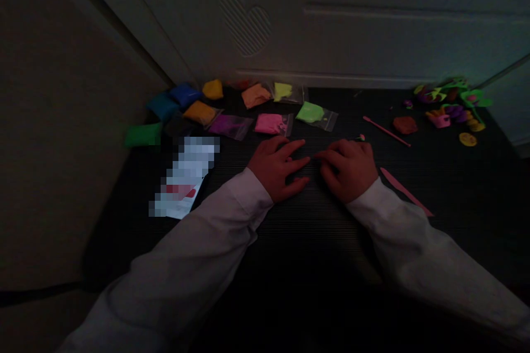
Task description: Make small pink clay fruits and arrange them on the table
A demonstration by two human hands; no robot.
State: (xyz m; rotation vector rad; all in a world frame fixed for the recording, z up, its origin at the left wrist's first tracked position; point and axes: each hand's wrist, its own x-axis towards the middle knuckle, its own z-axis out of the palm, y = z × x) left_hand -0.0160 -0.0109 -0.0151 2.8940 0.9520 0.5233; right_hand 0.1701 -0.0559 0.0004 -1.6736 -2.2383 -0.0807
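My left hand (281,168) is palm down over the dark tabletop (290,226), fingers spread, just in front of a bag of pink modelling clay (269,123). Nothing shows in its grasp. Facing it across a small gap is my right hand (350,168), index finger stretched toward the left fingertips and its other fingers bent. I see nothing held there, though the underside is hidden. A small pink-and-green clay piece (361,137) lies just behind the right hand. Beside the right wrist rests a pink clay knife (406,192).
A lit phone (186,176) lies at left. Bags of green clay (143,135), blue clay (185,95) and lime clay (310,112) line the back with several others. To the right are a thin pink tool (387,131), brown clay (404,124) and colourful clay figures (453,102). A white panel (351,44) stands behind.
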